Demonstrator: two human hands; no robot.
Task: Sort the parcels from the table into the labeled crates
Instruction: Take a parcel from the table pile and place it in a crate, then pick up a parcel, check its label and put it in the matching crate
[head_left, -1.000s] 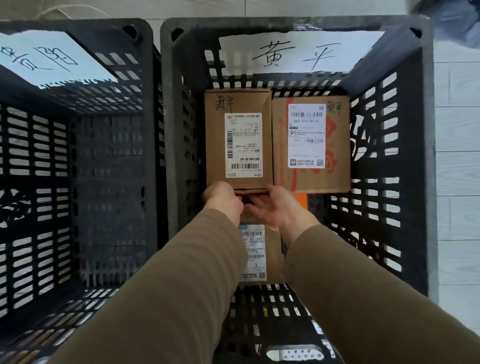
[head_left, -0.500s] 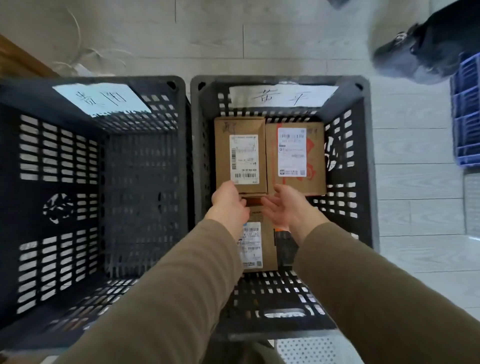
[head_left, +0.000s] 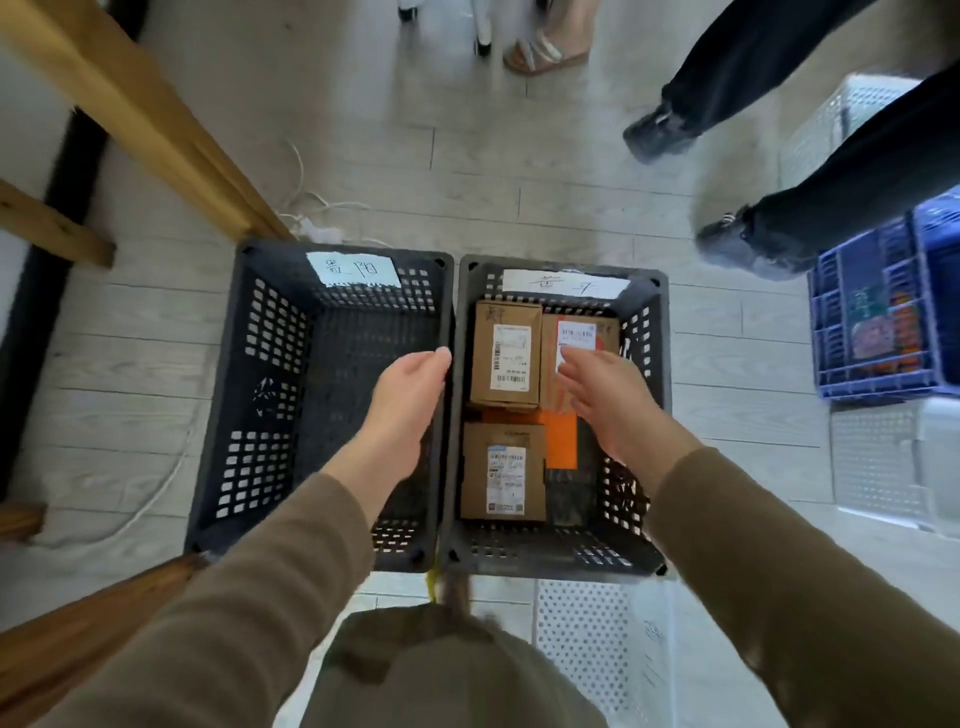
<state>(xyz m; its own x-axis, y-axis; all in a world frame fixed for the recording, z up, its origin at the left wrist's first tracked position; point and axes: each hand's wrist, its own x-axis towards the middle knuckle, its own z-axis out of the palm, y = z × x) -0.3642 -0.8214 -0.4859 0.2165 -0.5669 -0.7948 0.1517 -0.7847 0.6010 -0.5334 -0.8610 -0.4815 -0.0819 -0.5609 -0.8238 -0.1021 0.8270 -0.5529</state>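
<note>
Lower centre: a white perforated crate (head_left: 587, 623) sits just below two dark crates standing side by side on the floor. Mid-frame: the left hand (head_left: 410, 384) hovers over the right wall of the left crate (head_left: 244, 364). The right hand (head_left: 602, 395) hovers above the right crate (head_left: 657, 364) and hides part of the far-right parcel (head_left: 576, 327). Both hands have loosely extended fingers and hold nothing. Half a second earlier they were low and close together at the near edge of the far-left parcel (head_left: 506, 353); now they are raised and apart. This parcel, its neighbour and the near parcel (head_left: 503, 470) lie flat in the right crate, labels up, long axes running from lower to upper frame. An orange packet (head_left: 561, 436) lies beside the near parcel. Beyond: a blue crate (head_left: 872, 322) at the right edge, bystanders' legs (head_left: 753, 67) at upper right, a wooden frame (head_left: 130, 104) at upper left.
</note>
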